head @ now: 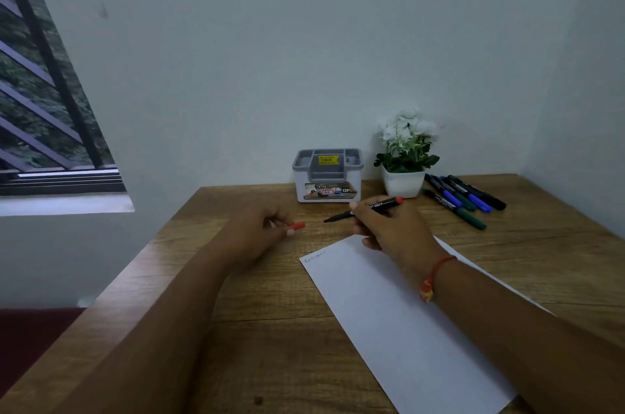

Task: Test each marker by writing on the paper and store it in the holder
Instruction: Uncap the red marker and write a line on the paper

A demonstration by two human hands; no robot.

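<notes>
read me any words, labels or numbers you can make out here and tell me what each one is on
"OP": on the printed label on the front of the holder; the rest is blurred.
Yellow sticker on the holder's top: price-like digits, too small to read.
Faint writing at the paper's top corner: illegible.
Markers: barrel print too small.

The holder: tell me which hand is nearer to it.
Right. The right hand, holding the uncapped marker, sits just in front of the holder; the left hand, holding the red cap, lies further front-left.

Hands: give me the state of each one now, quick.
Left hand: closed, grip on the red cap.
Right hand: closed, grip on the uncapped marker, tip off the paper.
</notes>
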